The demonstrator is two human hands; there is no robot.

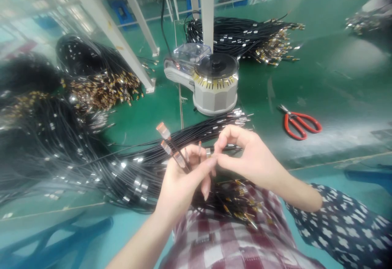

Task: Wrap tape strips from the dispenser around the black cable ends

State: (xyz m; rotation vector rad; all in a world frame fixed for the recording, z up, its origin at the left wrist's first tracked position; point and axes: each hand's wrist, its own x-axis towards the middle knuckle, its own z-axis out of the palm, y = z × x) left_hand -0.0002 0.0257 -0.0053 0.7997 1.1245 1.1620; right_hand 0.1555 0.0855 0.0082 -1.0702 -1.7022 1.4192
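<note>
My left hand [180, 179] is closed around several thin black cables [175, 144]. Connector ends with orange tips [163, 131] stick up between its fingers. My right hand [241, 148] meets it, thumb and forefinger pinched together against the left thumb tip. Beside that pinch shows a small pale piece, perhaps a label [208, 152]; whether the fingers grip it is hidden. Below and behind both hands runs a thick bundle of black cables [141, 167] with white tags. Some gold-coloured cable ends [245, 203] rest against the checked apron.
A round grey label dispenser [216, 93] stands ahead on the green table [260, 97]. Red-handled pliers [298, 124] lie to the right. Coiled cable bundles [98, 85] sit at left, with another bundle [239, 36] behind the dispenser. White posts [206, 12] rise from the table.
</note>
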